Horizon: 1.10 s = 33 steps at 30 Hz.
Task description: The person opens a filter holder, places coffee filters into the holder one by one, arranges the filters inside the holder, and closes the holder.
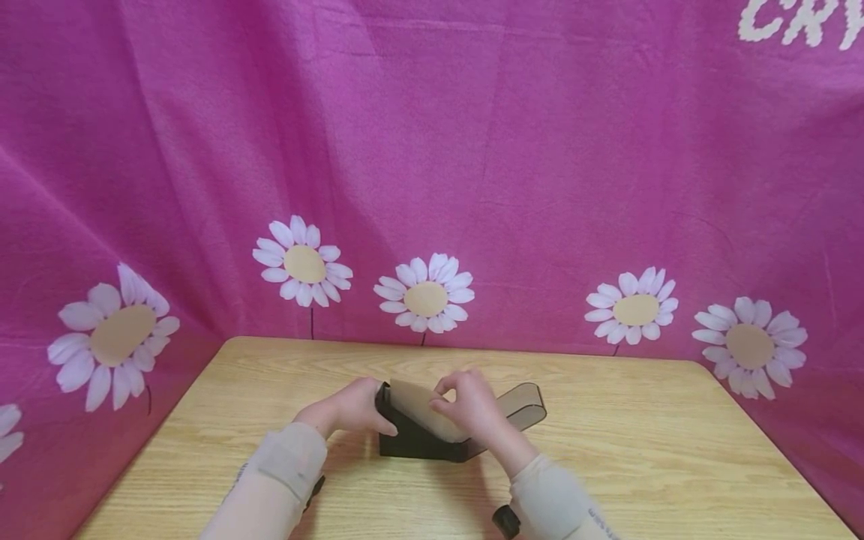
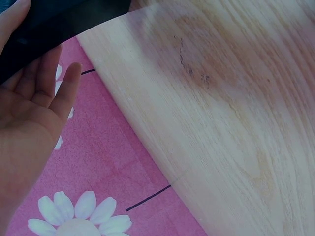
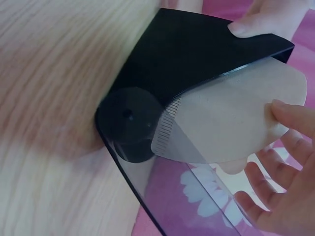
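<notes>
A black holder with a hinged see-through lid sits at the middle of the wooden table, lid swung open to the right. Cream paper coffee filters, fan-shaped with a crimped edge, stick up out of it. My left hand grips the holder's back end, thumb on the near side and fingers round the far side. With my right hand I pinch the outer edge of the filters between thumb and forefinger; the other fingers are loosely bent in the right wrist view.
The light wooden table runs back to a pink cloth printed with white daisies. That cloth hangs behind and on both sides. Each forearm wears a pale cuff with a black piece underneath.
</notes>
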Each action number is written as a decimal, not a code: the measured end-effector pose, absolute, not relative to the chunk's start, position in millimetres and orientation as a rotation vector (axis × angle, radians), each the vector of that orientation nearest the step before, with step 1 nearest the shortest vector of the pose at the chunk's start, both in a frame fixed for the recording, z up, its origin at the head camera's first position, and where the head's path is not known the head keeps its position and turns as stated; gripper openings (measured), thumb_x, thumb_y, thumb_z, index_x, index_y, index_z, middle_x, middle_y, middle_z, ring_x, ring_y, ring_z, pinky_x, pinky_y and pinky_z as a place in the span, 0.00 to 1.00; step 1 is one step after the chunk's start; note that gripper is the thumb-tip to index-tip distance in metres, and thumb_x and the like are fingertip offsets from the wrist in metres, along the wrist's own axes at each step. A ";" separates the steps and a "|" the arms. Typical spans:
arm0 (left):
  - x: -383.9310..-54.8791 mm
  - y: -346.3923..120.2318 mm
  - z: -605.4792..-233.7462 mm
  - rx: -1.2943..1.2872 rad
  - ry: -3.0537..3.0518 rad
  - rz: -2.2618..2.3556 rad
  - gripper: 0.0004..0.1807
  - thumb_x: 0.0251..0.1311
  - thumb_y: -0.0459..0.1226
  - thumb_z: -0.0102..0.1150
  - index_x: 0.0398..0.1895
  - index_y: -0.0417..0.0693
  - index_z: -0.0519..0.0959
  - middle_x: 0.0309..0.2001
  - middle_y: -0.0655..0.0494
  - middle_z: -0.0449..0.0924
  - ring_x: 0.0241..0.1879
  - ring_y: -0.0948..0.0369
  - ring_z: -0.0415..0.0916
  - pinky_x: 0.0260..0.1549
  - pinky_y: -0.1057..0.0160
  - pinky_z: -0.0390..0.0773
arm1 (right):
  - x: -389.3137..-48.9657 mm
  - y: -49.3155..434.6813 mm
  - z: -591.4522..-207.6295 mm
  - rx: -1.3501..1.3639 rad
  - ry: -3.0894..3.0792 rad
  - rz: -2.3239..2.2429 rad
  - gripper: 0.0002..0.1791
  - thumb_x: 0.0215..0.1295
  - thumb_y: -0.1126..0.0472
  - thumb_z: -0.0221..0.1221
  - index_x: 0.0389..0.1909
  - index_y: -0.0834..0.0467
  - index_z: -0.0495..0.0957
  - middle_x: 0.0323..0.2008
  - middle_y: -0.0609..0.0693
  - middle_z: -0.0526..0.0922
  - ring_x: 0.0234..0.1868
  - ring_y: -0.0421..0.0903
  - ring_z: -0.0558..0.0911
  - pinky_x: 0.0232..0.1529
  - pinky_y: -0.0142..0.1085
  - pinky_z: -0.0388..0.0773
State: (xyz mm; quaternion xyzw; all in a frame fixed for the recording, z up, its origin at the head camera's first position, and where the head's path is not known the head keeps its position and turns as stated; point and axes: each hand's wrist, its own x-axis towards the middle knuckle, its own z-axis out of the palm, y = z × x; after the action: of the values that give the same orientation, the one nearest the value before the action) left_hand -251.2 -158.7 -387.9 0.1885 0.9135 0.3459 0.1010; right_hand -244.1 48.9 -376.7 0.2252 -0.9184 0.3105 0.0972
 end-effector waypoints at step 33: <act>-251.4 -161.9 -388.5 0.590 2.674 1.033 0.13 0.39 0.32 0.72 0.28 0.42 0.77 0.25 0.59 0.76 0.27 0.64 0.68 0.32 0.64 0.73 | -229.0 83.6 -353.6 0.635 -2.933 0.484 0.27 0.46 0.50 0.69 0.46 0.58 0.78 0.46 0.54 0.81 0.51 0.56 0.75 0.52 0.54 0.68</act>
State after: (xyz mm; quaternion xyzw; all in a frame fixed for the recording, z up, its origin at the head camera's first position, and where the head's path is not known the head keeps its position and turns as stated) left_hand -251.4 -161.9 -388.5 0.2005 0.9084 0.3509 0.1070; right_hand -229.0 83.6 -353.6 0.2087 -0.9636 0.1590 0.0508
